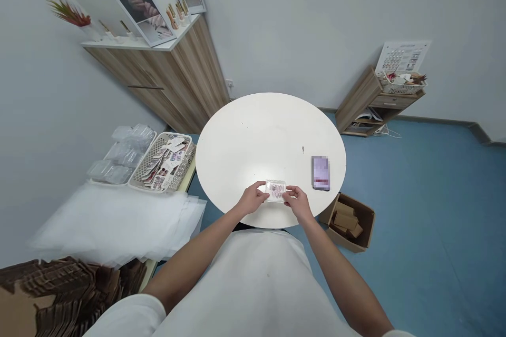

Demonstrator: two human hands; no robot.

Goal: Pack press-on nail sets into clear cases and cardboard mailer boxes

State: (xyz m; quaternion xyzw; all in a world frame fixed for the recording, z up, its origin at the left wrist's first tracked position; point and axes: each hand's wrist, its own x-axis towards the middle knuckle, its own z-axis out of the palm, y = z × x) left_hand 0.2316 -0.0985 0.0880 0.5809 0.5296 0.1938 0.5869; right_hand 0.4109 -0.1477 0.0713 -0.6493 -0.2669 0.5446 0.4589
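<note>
Between my two hands is a small clear plastic box [275,190] with several pink and silver press-on nails showing inside. My left hand [253,198] grips its left edge between thumb and fingers. On the opposite edge, the thumb and fingers of my right hand [297,201] are closed on the box too. It is held over the near part of the round white table [253,137]. A phone-like rectangle with a blurred purple face [320,172] lies on the table to the right of my right hand.
Left of the table, a white basket [134,185] holds printed nail cards, beside clear plastic boxes [122,155]. Translucent bags [118,221] and folded brown cardboard [79,295] lie nearer. A carton [369,224] with small brown boxes stands right. Cabinets [197,68] stand behind.
</note>
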